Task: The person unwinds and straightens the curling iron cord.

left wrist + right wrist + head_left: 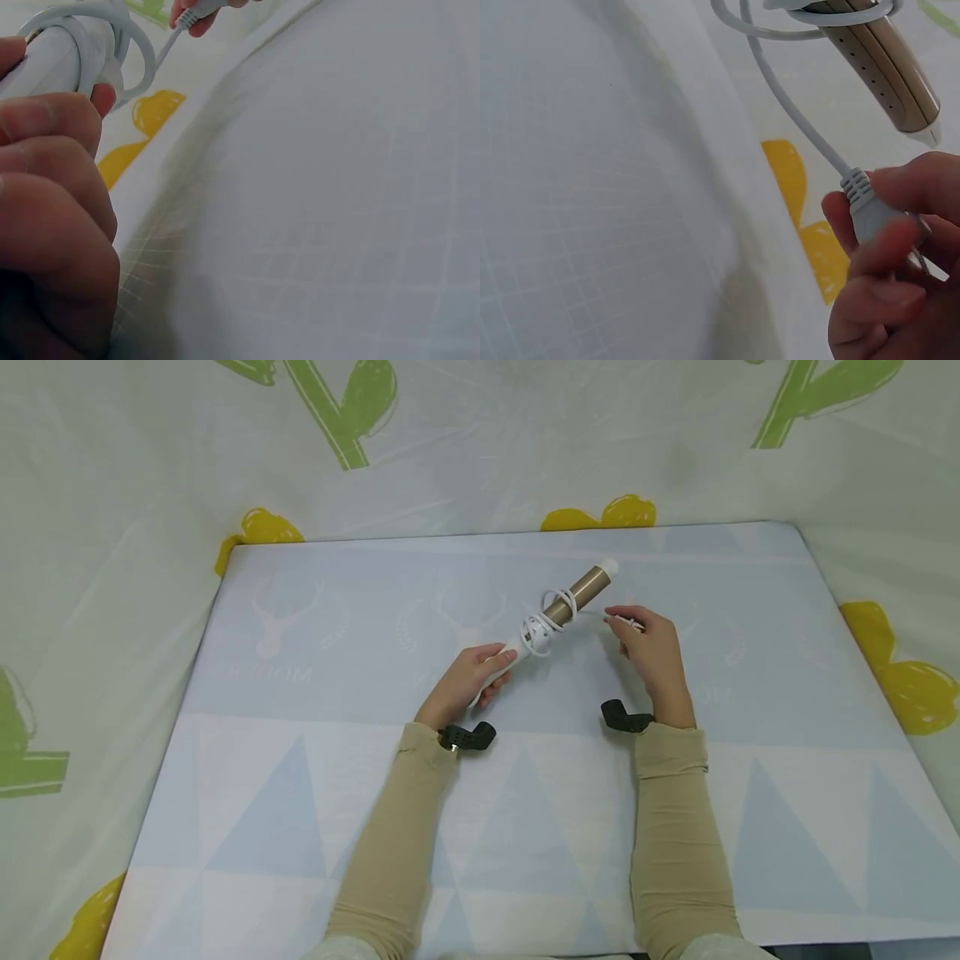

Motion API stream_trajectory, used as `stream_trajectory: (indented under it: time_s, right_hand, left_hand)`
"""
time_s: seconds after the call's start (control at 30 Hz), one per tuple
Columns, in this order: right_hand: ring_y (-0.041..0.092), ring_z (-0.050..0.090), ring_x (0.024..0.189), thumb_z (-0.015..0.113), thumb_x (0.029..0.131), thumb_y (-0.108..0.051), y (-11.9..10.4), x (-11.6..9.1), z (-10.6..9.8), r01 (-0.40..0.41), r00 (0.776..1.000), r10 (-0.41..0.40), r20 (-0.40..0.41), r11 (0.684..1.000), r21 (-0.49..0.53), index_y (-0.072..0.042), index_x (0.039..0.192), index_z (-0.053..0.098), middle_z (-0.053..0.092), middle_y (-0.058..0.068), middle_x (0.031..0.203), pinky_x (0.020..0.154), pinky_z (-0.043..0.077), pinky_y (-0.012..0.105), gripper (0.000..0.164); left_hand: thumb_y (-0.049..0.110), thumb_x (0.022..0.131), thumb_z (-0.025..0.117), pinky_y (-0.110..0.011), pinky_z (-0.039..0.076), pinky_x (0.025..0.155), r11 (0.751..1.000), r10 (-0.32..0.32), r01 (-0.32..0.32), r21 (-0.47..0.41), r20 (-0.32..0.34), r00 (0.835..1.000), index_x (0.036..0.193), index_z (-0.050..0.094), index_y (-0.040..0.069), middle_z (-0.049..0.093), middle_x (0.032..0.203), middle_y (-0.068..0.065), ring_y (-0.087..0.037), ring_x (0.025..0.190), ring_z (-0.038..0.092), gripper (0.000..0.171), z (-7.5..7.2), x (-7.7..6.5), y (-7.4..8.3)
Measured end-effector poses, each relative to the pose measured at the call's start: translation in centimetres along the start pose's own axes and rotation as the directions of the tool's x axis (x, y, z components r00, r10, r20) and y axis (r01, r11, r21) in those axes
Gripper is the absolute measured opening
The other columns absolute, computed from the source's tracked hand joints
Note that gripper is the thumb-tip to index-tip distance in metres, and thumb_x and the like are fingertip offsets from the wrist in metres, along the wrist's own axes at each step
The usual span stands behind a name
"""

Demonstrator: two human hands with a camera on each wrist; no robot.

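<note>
A curling iron with a bronze barrel and a white handle is held above the pale blue mat. My left hand grips the handle's end, fingers curled round it. A white cord is wound in loops about the middle of the iron. My right hand pinches the plug at the cord's free end, just right of the barrel. The cord runs taut from the plug to the loops.
The mat lies on a floor between plastic sheets printed with green and yellow shapes, which rise at the back and both sides. Black wrist camera mounts sit on both beige sleeves.
</note>
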State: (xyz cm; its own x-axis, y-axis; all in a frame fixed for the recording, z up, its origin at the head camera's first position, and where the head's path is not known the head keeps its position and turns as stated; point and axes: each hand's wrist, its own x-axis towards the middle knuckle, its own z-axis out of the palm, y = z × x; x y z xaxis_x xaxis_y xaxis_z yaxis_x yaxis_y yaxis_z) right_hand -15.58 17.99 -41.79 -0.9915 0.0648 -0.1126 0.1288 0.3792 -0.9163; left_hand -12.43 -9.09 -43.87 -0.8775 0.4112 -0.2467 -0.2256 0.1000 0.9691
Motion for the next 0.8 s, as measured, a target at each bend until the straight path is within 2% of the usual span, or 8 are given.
stream_trajectory:
  time_s: [0.13,0.27,0.33,0.43,0.53,0.67,0.8]
  right_hand:
    - [0.025,0.052,0.07,0.047,0.091,-0.021,-0.1,0.0,-0.1,-0.019,1.0,0.019,-0.016,0.999,0.037,-0.017,0.121,0.056,0.054,0.015,0.101,0.056,0.041,0.029,0.031]
    - [0.027,0.055,0.075,0.045,0.091,-0.016,-0.3,0.0,-0.2,-0.013,0.999,0.016,-0.043,0.997,0.074,-0.015,0.123,0.054,0.051,0.006,0.114,0.058,0.042,0.03,0.033]
    - [0.027,0.055,0.075,0.046,0.091,-0.017,-0.4,-0.1,-0.3,-0.012,0.998,0.016,-0.052,0.997,0.072,-0.016,0.122,0.055,0.053,0.006,0.112,0.055,0.041,0.029,0.032]
    - [0.024,0.054,0.069,0.047,0.091,-0.021,-0.4,-0.3,-0.6,-0.018,0.996,0.021,-0.081,0.999,0.045,-0.019,0.119,0.057,0.058,0.008,0.097,0.049,0.038,0.026,0.03]
    - [0.02,0.052,0.063,0.048,0.091,-0.023,-0.2,-0.3,-0.9,-0.012,0.992,0.018,-0.123,0.999,0.046,-0.02,0.117,0.058,0.058,0.009,0.085,0.05,0.037,0.027,0.028]
    - [0.018,0.053,0.063,0.049,0.091,-0.022,-0.2,-0.2,-1.1,0.019,0.986,-0.003,-0.17,0.995,0.093,-0.018,0.116,0.058,0.059,0.011,0.092,0.059,0.04,0.031,0.027]
    - [0.024,0.058,0.077,0.048,0.091,-0.015,-0.2,0.0,-1.0,0.065,0.977,-0.033,-0.211,0.987,0.145,-0.017,0.115,0.059,0.053,0.006,0.1,0.064,0.045,0.03,0.026]
  left_hand:
    - [0.047,0.084,0.056,-0.028,0.032,0.038,0.999,0.016,-0.017,0.03,0.004,1.0,0.099,0.055,0.0,0.042,0.063,-0.007,-0.018,0.045,0.034,0.049,0.0,0.0,-0.1]
    - [0.051,0.082,0.056,-0.028,0.034,0.038,0.998,0.024,-0.025,0.063,0.012,1.0,0.101,0.057,0.004,0.043,0.062,-0.007,-0.018,0.045,0.035,0.051,0.0,0.0,-0.1]
    - [0.053,0.081,0.056,-0.029,0.034,0.039,0.997,0.021,-0.023,0.075,0.018,1.0,0.101,0.057,0.005,0.043,0.063,-0.007,-0.019,0.045,0.035,0.052,-0.1,0.0,-0.1]
    - [0.054,0.081,0.056,-0.03,0.034,0.039,0.994,0.031,-0.035,0.101,0.037,0.999,0.097,0.057,0.004,0.044,0.063,-0.008,-0.02,0.045,0.035,0.052,-0.2,-0.1,-0.1]
    - [0.053,0.082,0.055,-0.03,0.035,0.039,0.989,0.052,-0.06,0.132,0.06,0.997,0.091,0.056,0.002,0.045,0.063,-0.009,-0.021,0.044,0.036,0.051,-0.2,-0.1,0.0]
    - [0.052,0.083,0.053,-0.032,0.037,0.039,0.98,0.076,-0.089,0.179,0.08,0.994,0.084,0.055,0.003,0.046,0.062,-0.009,-0.023,0.042,0.038,0.049,-0.2,0.0,-0.1]
    - [0.052,0.084,0.052,-0.033,0.038,0.04,0.974,0.084,-0.101,0.203,0.093,0.992,0.082,0.054,0.005,0.046,0.061,-0.01,-0.024,0.041,0.039,0.047,-0.2,0.1,-0.3]
